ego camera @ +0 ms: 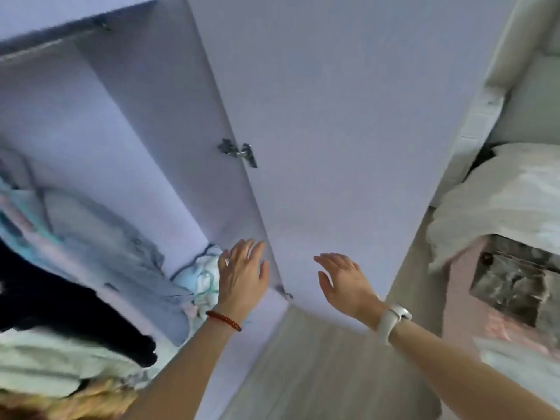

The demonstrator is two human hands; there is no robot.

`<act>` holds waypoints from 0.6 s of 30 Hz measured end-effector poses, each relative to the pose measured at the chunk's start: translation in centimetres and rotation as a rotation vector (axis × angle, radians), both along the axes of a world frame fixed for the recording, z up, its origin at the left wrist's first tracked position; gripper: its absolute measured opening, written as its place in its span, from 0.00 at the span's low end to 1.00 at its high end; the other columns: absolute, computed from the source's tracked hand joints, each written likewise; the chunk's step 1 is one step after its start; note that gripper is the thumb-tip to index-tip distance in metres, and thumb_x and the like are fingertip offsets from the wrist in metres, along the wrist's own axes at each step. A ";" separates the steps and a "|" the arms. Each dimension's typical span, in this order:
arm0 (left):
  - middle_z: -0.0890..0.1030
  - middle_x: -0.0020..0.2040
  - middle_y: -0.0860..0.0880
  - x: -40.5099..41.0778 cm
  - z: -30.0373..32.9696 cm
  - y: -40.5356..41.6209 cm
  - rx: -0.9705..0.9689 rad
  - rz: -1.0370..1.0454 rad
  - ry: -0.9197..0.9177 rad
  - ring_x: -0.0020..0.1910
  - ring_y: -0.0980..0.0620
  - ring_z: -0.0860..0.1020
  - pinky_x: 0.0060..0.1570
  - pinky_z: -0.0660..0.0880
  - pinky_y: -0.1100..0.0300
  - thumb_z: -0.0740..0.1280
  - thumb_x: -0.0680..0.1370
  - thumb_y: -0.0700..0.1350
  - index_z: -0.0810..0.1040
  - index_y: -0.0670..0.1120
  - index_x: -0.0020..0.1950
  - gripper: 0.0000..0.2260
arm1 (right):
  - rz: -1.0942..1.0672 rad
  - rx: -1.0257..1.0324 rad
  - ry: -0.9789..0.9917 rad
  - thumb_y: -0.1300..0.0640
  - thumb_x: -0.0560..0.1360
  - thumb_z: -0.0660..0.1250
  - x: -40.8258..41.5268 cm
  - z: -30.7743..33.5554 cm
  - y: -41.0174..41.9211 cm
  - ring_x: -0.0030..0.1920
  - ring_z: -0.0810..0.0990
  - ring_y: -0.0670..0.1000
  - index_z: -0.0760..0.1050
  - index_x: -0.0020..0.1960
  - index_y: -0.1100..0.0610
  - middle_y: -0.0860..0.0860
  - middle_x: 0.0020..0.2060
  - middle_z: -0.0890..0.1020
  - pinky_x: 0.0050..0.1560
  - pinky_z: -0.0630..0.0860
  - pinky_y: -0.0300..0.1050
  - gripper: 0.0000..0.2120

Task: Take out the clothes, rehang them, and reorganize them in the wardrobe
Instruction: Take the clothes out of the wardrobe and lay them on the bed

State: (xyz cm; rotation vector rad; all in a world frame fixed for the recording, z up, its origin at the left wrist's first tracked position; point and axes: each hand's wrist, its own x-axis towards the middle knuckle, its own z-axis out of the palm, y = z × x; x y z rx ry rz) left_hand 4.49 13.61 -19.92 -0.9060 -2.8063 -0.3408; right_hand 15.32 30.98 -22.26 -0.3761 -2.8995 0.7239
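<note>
Head view looks into a pale lilac wardrobe [136, 147] with its flat lilac door [318, 131] swung open; both hands are raised, fingers straight and slightly spread, gripping nothing; the left hand [242, 274] hovers at the door's hinged edge, the right hand [342, 280] in front of the door's inner face; crumpled pale blue and white clothes [197, 277] lie in the wardrobe's lower right corner, just left of the left hand's fingers [245, 250], a grey-blue shirt [115, 247] and black garment [60, 304] further left; the left hand is plainly nearer, so it likely reaches leftward first.
</note>
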 end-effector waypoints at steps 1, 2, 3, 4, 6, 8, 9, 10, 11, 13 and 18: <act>0.73 0.66 0.47 -1.2 1.1 -2.7 0.014 0.065 0.024 0.67 0.49 0.68 0.66 0.60 0.49 0.62 0.77 0.44 0.72 0.46 0.66 0.17 | 0.055 -0.003 0.016 0.54 0.79 0.54 -2.2 0.7 -2.1 0.70 0.60 0.47 0.63 0.70 0.52 0.48 0.69 0.67 0.67 0.55 0.41 0.20; 0.73 0.66 0.46 -2.1 2.3 -5.2 0.027 0.127 0.056 0.67 0.49 0.68 0.66 0.61 0.49 0.62 0.76 0.44 0.73 0.46 0.65 0.17 | 0.111 -0.010 0.029 0.54 0.79 0.54 -4.2 1.6 -4.0 0.70 0.62 0.48 0.64 0.70 0.52 0.48 0.68 0.68 0.67 0.56 0.41 0.19; 0.73 0.66 0.46 -2.9 3.5 -7.5 0.041 0.184 0.090 0.67 0.48 0.69 0.65 0.61 0.48 0.63 0.76 0.43 0.73 0.45 0.65 0.17 | 0.167 -0.013 0.041 0.55 0.79 0.54 -6.2 2.5 -5.9 0.69 0.63 0.49 0.65 0.69 0.52 0.48 0.68 0.69 0.66 0.58 0.42 0.19; 0.74 0.65 0.45 -3.6 4.8 -10.3 0.060 0.243 0.132 0.65 0.46 0.70 0.63 0.63 0.47 0.64 0.75 0.42 0.74 0.45 0.64 0.17 | 0.233 -0.017 0.062 0.55 0.78 0.55 -8.5 3.4 -8.3 0.68 0.65 0.51 0.66 0.69 0.53 0.49 0.67 0.70 0.66 0.60 0.44 0.19; 0.77 0.61 0.43 -4.3 6.9 -13.4 0.097 0.286 0.259 0.60 0.43 0.75 0.57 0.68 0.45 0.68 0.73 0.40 0.77 0.43 0.60 0.16 | 0.306 -0.059 0.099 0.57 0.78 0.56 -11.5 5.0 -11.0 0.65 0.69 0.55 0.68 0.67 0.55 0.52 0.65 0.73 0.65 0.65 0.47 0.18; 0.79 0.58 0.44 -4.8 8.8 -17.5 0.108 0.369 0.420 0.56 0.44 0.77 0.54 0.68 0.48 0.67 0.71 0.40 0.79 0.43 0.57 0.14 | 0.395 -0.114 0.125 0.59 0.78 0.57 -14.9 6.8 -14.9 0.63 0.71 0.57 0.70 0.65 0.58 0.55 0.63 0.74 0.65 0.66 0.49 0.17; 0.79 0.57 0.44 -5.2 9.6 -19.3 0.118 0.406 0.482 0.56 0.45 0.77 0.54 0.65 0.50 0.65 0.72 0.41 0.79 0.43 0.56 0.14 | 0.419 -0.152 0.146 0.60 0.78 0.57 -16.4 7.8 -16.7 0.63 0.72 0.57 0.71 0.64 0.59 0.56 0.62 0.75 0.65 0.66 0.48 0.16; 0.79 0.57 0.45 -5.6 10.5 -20.8 0.126 0.446 0.523 0.57 0.45 0.77 0.53 0.62 0.50 0.63 0.73 0.42 0.79 0.44 0.56 0.13 | 0.435 -0.198 0.174 0.61 0.78 0.57 -17.9 8.8 -18.4 0.61 0.74 0.57 0.73 0.63 0.59 0.56 0.61 0.77 0.64 0.66 0.45 0.15; 0.78 0.58 0.45 -6.0 11.2 -22.3 0.126 0.495 0.553 0.58 0.46 0.76 0.54 0.61 0.50 0.62 0.74 0.42 0.79 0.44 0.56 0.13 | 0.448 -0.251 0.200 0.61 0.78 0.58 -19.4 9.9 -20.2 0.60 0.75 0.56 0.74 0.62 0.60 0.56 0.59 0.78 0.62 0.66 0.44 0.14; 0.78 0.59 0.45 -7.0 12.4 -24.8 0.103 0.599 0.566 0.61 0.45 0.74 0.58 0.61 0.47 0.60 0.74 0.43 0.78 0.44 0.57 0.14 | 0.492 -0.367 0.222 0.63 0.77 0.57 -22.1 12.1 -23.6 0.55 0.77 0.56 0.75 0.59 0.61 0.57 0.56 0.80 0.57 0.68 0.41 0.13; 0.67 0.71 0.47 -9.7 13.5 -28.0 0.087 0.733 0.328 0.72 0.45 0.60 0.67 0.52 0.42 0.56 0.79 0.50 0.68 0.47 0.69 0.20 | 0.555 -0.864 0.021 0.65 0.79 0.53 -27.4 17.4 -30.9 0.49 0.73 0.52 0.73 0.59 0.66 0.64 0.56 0.77 0.53 0.70 0.43 0.13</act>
